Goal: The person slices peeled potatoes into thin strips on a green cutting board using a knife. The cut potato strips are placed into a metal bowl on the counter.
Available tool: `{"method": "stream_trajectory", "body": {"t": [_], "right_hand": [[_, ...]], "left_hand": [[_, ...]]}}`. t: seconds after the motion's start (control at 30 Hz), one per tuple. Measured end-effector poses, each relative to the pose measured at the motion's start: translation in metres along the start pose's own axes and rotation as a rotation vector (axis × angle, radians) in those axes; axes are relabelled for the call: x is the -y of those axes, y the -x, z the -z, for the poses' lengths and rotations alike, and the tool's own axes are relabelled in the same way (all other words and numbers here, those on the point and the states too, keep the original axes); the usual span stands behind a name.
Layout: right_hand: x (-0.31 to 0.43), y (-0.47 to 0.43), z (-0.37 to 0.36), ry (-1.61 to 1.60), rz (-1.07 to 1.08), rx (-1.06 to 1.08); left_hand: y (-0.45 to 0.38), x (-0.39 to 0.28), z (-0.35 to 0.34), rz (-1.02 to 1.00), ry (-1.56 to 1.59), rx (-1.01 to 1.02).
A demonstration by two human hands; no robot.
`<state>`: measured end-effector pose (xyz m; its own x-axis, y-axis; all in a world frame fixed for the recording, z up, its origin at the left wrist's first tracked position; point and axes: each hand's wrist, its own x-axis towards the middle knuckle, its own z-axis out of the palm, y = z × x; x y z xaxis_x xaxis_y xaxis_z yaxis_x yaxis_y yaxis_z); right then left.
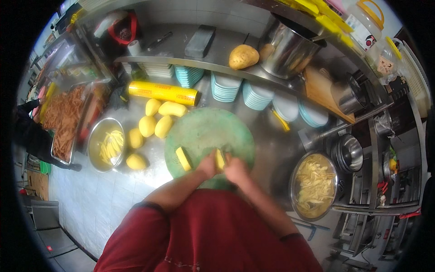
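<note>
On a round green cutting board (207, 129), my left hand (208, 165) steadies a yellow block of peeled potato (220, 159). My right hand (237, 170) is closed against the block's right side, gripping what looks like a knife (224, 155); its blade is seen edge-on and the handle is hidden in the fist. Left of my hands, a second cut potato slab (183, 159) lies on the board. Several whole peeled potatoes (147, 126) rest on the steel counter just past the board's left edge.
A steel bowl (90, 144) holds potato sticks at left; another basin (295, 204) at right holds pale strips in liquid. Behind the board lie a yellow film roll (163, 92) and stacked dishes (226, 88). The shelf (163, 60) overhangs the back. A person (30, 136) stands far left.
</note>
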<state>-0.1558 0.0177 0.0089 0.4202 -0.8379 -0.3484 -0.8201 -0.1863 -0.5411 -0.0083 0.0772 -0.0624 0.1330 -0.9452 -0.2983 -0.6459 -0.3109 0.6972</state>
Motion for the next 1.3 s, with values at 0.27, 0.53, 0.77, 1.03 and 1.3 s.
{"method": "stream_trajectory", "body": {"t": [0.27,0.53,0.77,1.03,1.3], "right_hand": [[0.002,-0.002,-0.003,-0.021,-0.055,0.012],[0.0,-0.011,0.005,-0.001,-0.088,0.119],[0.014,-0.004,0.001,0.062,-0.083,0.083],[0.042,-0.003,0.034,0.045,-0.065,-0.015],[0.047,-0.007,0.031,0.08,-0.1,0.072]], "left_hand": [[-0.001,-0.004,0.018,-0.019,0.064,0.075],[-0.002,0.019,0.005,0.012,0.236,-0.018],[-0.012,0.02,-0.006,0.106,0.306,-0.161],[-0.006,0.014,-0.001,0.092,0.339,-0.209],[-0.007,0.013,0.0,0.129,0.38,-0.191]]}}
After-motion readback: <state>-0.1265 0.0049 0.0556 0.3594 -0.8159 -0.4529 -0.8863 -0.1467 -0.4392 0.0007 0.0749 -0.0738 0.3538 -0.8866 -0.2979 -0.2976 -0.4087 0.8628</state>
